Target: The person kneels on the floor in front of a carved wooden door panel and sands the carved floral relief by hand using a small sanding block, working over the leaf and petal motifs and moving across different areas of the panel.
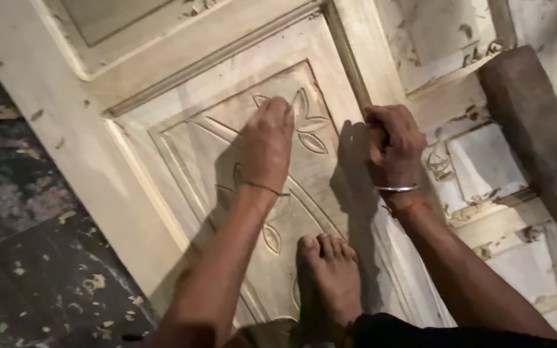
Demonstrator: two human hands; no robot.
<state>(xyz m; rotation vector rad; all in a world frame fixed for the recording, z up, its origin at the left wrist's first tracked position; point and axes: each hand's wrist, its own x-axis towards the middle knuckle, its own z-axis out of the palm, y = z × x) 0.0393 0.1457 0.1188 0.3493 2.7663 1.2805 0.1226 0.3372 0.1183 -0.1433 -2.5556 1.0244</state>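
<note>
Left hand (267,143) presses flat on the carved door (182,77); right hand (393,145), fisted beside the panel, hides its contents; carving underway.

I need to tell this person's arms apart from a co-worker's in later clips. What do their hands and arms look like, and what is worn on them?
Both forearms are bare, with no sleeves or gloves. The left hand has a thin dark thread around its wrist. The right hand has a slim silver-coloured metal bangle at the wrist and, just below it, a reddish thread.
</note>
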